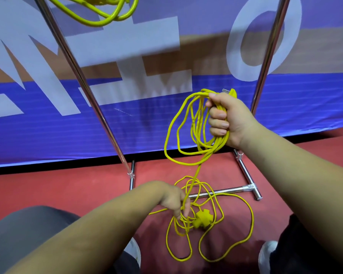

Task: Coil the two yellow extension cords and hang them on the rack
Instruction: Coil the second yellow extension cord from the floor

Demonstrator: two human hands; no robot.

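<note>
Fingers of the right hand are curled tight into a fist round a bundle of loops of a yellow extension cord, held up in front of the blue banner. How many loops sit in that fist cannot be counted, since the strands overlap. The cord's pronged plug pokes out above the knuckles, mostly covered by the hand.

One strand drops from the coil to the left hand, low over the red floor. Its fingers bend down around that strand; the thumb is out of sight, so the firmness of the hold cannot be judged. Just beside those fingers lies the cord's socket block, amid loose uncoiled turns spread on the floor, some crossing a base bar of the rack.

Two cords show in all. The second yellow cord hangs at the top edge, cut off by the frame, so what it hangs from is not visible. Of the rack, two chrome uprights rise out of view, with base bars at their feet. Two white shoes peep in at the bottom, each partly hidden by an arm, and a grey trouser leg fills the lower left corner. White letters on the banner are cropped and unreadable.
</note>
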